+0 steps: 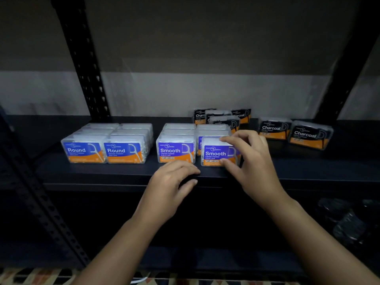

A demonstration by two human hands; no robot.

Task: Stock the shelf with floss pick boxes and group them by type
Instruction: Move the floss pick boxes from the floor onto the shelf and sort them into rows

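On the dark shelf [102, 173] stand clear floss pick boxes. Two rows labelled Round [104, 151] sit at the left. Two rows labelled Smooth are in the middle, the left row fronted by one box [175, 152]. My right hand [250, 161] pinches the front Smooth box [216, 153] of the right row between thumb and fingers. My left hand [174, 177] rests on the shelf's front edge with fingers loosely bent, holding nothing. Black Charcoal boxes [220, 118] cluster behind, and two more Charcoal boxes [296, 133] stand at the right.
Black perforated uprights [82, 58] frame the shelf at left and right [345, 79]. A grey and white wall is behind. Dark objects [349, 221] lie on a lower level at the right. A patterned floor [41, 276] shows at the bottom.
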